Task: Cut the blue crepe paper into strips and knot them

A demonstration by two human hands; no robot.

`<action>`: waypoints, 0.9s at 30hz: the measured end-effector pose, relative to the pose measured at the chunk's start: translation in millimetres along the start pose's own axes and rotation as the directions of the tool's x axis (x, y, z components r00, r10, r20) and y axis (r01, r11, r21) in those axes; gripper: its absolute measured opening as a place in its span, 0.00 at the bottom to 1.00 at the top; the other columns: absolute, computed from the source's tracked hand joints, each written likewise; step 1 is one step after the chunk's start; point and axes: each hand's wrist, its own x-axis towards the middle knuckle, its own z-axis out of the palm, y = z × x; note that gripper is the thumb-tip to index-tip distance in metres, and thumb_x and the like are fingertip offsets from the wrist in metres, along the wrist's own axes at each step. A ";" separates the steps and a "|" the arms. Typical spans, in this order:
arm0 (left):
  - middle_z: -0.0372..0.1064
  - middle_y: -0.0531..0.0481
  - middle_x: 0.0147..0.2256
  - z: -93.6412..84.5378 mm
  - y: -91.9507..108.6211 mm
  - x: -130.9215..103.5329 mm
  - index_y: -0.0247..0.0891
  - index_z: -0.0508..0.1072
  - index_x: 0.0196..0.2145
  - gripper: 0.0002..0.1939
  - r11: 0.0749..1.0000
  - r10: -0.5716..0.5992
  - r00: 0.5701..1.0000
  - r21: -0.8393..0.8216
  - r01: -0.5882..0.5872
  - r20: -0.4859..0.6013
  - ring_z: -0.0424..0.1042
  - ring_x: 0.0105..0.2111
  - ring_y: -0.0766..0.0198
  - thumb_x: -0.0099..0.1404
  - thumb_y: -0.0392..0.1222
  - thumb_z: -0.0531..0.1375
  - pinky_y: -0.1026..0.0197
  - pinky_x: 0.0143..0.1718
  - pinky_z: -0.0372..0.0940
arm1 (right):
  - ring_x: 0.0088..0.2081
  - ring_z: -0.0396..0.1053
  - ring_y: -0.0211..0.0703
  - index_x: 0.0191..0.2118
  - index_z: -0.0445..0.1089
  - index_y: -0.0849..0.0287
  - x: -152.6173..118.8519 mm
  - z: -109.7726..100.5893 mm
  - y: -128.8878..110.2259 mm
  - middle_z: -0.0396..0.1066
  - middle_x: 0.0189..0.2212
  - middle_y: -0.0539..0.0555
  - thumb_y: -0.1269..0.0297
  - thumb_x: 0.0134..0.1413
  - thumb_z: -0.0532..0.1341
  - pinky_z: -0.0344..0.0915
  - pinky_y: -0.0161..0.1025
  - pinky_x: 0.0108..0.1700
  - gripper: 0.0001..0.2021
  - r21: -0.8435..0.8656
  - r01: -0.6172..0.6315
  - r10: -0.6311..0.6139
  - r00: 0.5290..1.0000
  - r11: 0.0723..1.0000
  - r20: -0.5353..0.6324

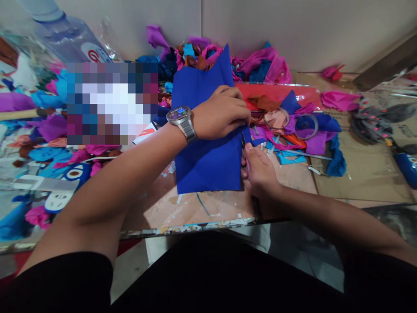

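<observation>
A large royal-blue sheet (208, 167), paper or thin cloth, lies on the table in front of me, its upper end creased and rising to a point. My left hand (226, 111), a metal-banded smartwatch (180, 118) on its wrist, lies across the sheet with curled fingers gripping its right edge. Just below those fingers, my right hand (260, 167) is closed around scissors (243, 139). Only a bit of dark blade shows; the handles are hidden in the palm. A narrow blue strip (257, 142) sticks out to the right beside the blade.
Crumpled coloured scraps (260, 65) pile up behind the sheet and at left. Tape rolls (306, 127) lie to the right, near flat cardboard (361, 174). A large plastic bottle (70, 34) stands at back left. The table's front edge (195, 227) is close to my body.
</observation>
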 end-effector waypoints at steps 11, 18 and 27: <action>0.80 0.46 0.46 1.4 1.5 0.0 0.44 0.81 0.48 0.16 1.000 0.002 1.000 0.001 -0.002 -0.018 0.69 0.55 0.46 0.76 0.44 0.53 0.39 0.59 0.56 | 0.17 0.53 0.30 0.28 0.61 0.54 0.7 -1.7 2.3 0.58 0.22 0.44 0.39 0.57 0.68 0.51 0.32 0.16 0.25 0.007 -0.006 0.006 1.000 1.000 0.017; 0.80 0.46 0.47 2.6 -1.2 -0.1 0.46 0.80 0.49 0.17 1.000 0.002 1.000 0.007 -0.002 -0.003 0.69 0.55 0.46 0.76 0.45 0.52 0.39 0.59 0.55 | 0.17 0.53 0.30 0.27 0.61 0.54 -0.6 -0.4 -0.2 0.58 0.21 0.44 0.39 0.55 0.70 0.50 0.32 0.17 0.26 0.015 0.009 -0.010 1.000 1.000 0.018; 0.80 0.45 0.46 2.4 -0.7 0.3 0.46 0.80 0.49 0.17 1.000 0.008 1.000 0.006 -0.008 -0.019 0.69 0.54 0.45 0.75 0.45 0.52 0.38 0.58 0.56 | 0.17 0.53 0.31 0.28 0.61 0.54 0.2 -1.6 2.6 0.59 0.22 0.44 0.40 0.58 0.68 0.49 0.33 0.17 0.25 0.013 0.008 -0.008 1.000 1.000 0.017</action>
